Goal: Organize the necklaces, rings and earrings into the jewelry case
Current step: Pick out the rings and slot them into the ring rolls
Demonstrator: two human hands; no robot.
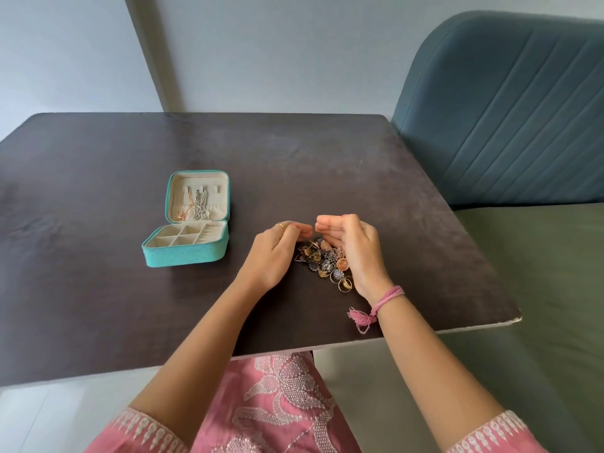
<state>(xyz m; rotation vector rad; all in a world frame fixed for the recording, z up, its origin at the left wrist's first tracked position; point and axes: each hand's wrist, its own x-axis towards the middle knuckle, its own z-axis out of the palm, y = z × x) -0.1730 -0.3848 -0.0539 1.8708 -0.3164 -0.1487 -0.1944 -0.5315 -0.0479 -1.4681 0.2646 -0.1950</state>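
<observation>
Teal jewelry case (186,253) lies open on the dark table (98,305), far left of the pile, lid propped up w/ gold and silver necklaces (192,204) hanging inside; tray compartments look bare, prob. waiting for the small pcs. Left hand (273,253), fingers loosely bent, sits at the left edge of the heap of rings and earrings (327,261); can't tell if it pinches anything. Right hand (354,250) cups the heap's right side, fingers curved, nothing visibly gripped. Hands near, not touching, flanking the heap, likely corralling it for sorting.
</observation>
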